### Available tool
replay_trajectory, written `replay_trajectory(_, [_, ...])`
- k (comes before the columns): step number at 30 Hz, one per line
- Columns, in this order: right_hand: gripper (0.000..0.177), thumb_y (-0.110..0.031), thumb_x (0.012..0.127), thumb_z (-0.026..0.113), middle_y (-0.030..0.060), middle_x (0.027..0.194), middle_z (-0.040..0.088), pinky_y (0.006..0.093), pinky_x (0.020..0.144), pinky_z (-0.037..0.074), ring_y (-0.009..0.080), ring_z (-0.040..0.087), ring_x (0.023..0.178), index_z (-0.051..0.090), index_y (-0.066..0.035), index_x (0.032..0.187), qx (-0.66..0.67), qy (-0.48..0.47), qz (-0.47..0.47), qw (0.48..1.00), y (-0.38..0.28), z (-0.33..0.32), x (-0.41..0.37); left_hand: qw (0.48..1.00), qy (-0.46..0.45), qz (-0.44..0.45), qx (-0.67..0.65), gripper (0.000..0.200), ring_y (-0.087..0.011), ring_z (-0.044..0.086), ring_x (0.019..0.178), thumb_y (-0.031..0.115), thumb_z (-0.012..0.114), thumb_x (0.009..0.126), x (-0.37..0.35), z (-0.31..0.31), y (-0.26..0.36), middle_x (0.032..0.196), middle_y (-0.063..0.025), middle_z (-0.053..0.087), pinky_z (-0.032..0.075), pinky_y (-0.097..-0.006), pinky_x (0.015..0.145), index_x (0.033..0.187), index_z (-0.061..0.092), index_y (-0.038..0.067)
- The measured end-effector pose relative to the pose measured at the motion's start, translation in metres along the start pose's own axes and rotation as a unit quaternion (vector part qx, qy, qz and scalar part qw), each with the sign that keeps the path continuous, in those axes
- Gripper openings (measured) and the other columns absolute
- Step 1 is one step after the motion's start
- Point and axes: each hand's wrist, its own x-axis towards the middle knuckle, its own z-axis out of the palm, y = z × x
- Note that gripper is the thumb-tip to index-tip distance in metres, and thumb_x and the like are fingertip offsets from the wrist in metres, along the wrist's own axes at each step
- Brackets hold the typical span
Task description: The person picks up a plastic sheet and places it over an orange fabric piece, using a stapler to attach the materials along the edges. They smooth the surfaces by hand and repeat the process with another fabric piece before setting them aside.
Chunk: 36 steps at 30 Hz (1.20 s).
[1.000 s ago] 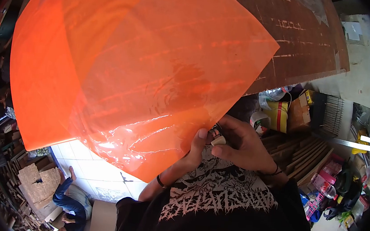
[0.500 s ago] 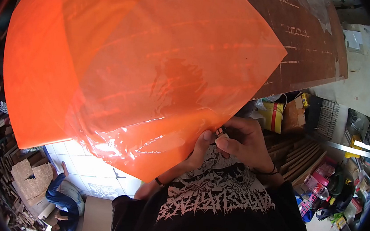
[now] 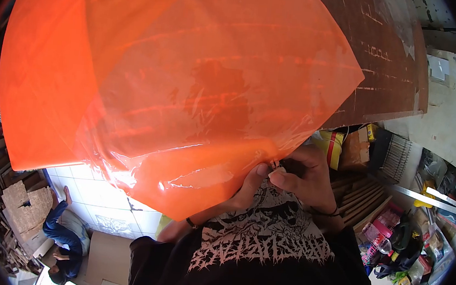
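Both hands pinch corner of orange film sheet [image 3: 189,84]: left hand [image 3: 249,183], right hand [image 3: 304,177] just beside.

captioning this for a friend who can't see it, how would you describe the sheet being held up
Start at the brown board across the upper right. In front of it spreads a large orange sheet, gripped at its lower corner by the left hand, right hand alongside. It alone is glossy, creased and see-through.

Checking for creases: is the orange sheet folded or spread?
Spread: the orange sheet bows wide, wrinkled near the corner the left hand pinches.
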Motion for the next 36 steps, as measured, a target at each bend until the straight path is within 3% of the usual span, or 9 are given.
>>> replay_trajectory(6, [0.026,-0.003,0.083,0.067,-0.0003,0.089,0.062,0.0181,0.060,0.040,0.0027,0.051,0.070,0.062,0.004,0.108,-0.029,-0.012,-0.034,0.999,-0.001,0.000,0.003,0.999,0.015,0.045,0.011,0.019,-0.0197,0.064,0.086,0.010,0.055,0.087,0.001,0.002,-0.010,0.094,-0.0047,0.067,0.051,-0.0319,0.074,0.102,0.066,0.006])
replay_trajectory(14, [0.020,-0.004,0.087,0.063,0.0057,0.088,0.064,0.0196,0.049,0.043,0.0065,0.056,0.064,0.062,0.004,0.105,-0.017,-0.004,-0.028,0.999,0.001,0.002,0.002,0.972,-0.112,-0.074,-0.190,0.016,-0.0175,0.064,0.082,0.010,0.051,0.090,0.000,-0.001,-0.014,0.089,-0.0047,0.066,0.050,-0.0295,0.071,0.097,0.065,0.006])
replay_trajectory(17, [0.034,-0.016,0.088,0.066,0.0063,0.085,0.063,0.0180,0.047,0.041,0.0082,0.058,0.064,0.057,0.003,0.114,0.060,-0.051,0.006,0.997,0.000,-0.007,0.001,0.965,-0.091,-0.094,-0.227,0.016,-0.0191,0.063,0.082,0.010,0.051,0.089,0.001,0.001,-0.001,0.088,-0.0056,0.065,0.050,-0.0299,0.072,0.096,0.064,0.005])
replay_trajectory(19, [0.045,-0.027,0.087,0.067,0.0059,0.083,0.061,0.0169,0.045,0.038,0.0083,0.057,0.063,0.053,0.002,0.119,0.106,-0.012,-0.040,0.993,-0.007,-0.025,-0.007,0.981,-0.078,-0.079,-0.162,0.017,-0.0202,0.063,0.083,0.010,0.050,0.089,-0.004,-0.002,-0.001,0.088,-0.0060,0.065,0.049,-0.0307,0.073,0.099,0.063,0.005])
replay_trajectory(24, [0.062,-0.041,0.082,0.070,0.0052,0.083,0.059,0.0163,0.040,0.030,0.0068,0.053,0.059,0.048,-0.001,0.124,-0.021,0.067,-0.073,0.995,-0.065,-0.042,0.004,0.996,-0.059,-0.051,-0.050,0.018,-0.0220,0.062,0.084,0.009,0.051,0.090,-0.022,-0.009,-0.002,0.090,-0.0071,0.064,0.049,-0.0322,0.075,0.102,0.062,0.004])
replay_trajectory(28, [0.052,-0.033,0.083,0.071,0.0041,0.087,0.058,0.0207,0.052,0.041,0.0080,0.055,0.063,0.053,-0.002,0.120,-0.166,0.115,-0.002,0.979,-0.113,-0.067,0.044,0.997,-0.065,-0.037,-0.036,0.018,-0.0230,0.062,0.083,0.010,0.052,0.090,-0.018,-0.009,0.012,0.091,-0.0081,0.063,0.049,-0.0331,0.075,0.103,0.062,0.003])
replay_trajectory(32, [0.038,-0.018,0.085,0.068,-0.0044,0.079,0.053,0.0175,0.055,0.037,0.0034,0.044,0.062,0.056,-0.003,0.118,-0.369,0.057,-0.144,0.916,-0.119,-0.104,0.104,0.997,-0.070,-0.008,-0.033,0.018,-0.0239,0.061,0.083,0.010,0.053,0.090,-0.004,-0.003,0.037,0.092,-0.0090,0.063,0.048,-0.0340,0.075,0.104,0.062,0.003])
replay_trajectory(33, [0.034,-0.011,0.085,0.068,-0.0064,0.082,0.050,0.0188,0.066,0.038,0.0032,0.043,0.073,0.057,-0.004,0.116,-0.353,0.040,-0.115,0.928,-0.129,-0.104,0.108,0.997,-0.070,0.003,-0.032,0.018,-0.0241,0.061,0.083,0.010,0.053,0.091,0.003,0.000,0.045,0.092,-0.0092,0.063,0.048,-0.0342,0.075,0.104,0.062,0.003])
replay_trajectory(36, [0.032,-0.012,0.085,0.069,-0.0026,0.092,0.055,0.0205,0.073,0.042,0.0056,0.051,0.083,0.058,-0.003,0.113,-0.326,0.084,-0.275,0.901,-0.144,-0.104,0.096,0.997,-0.064,0.032,-0.030,0.018,-0.0249,0.060,0.082,0.010,0.054,0.091,0.021,0.007,0.069,0.093,-0.0100,0.062,0.048,-0.0349,0.075,0.105,0.062,0.003])
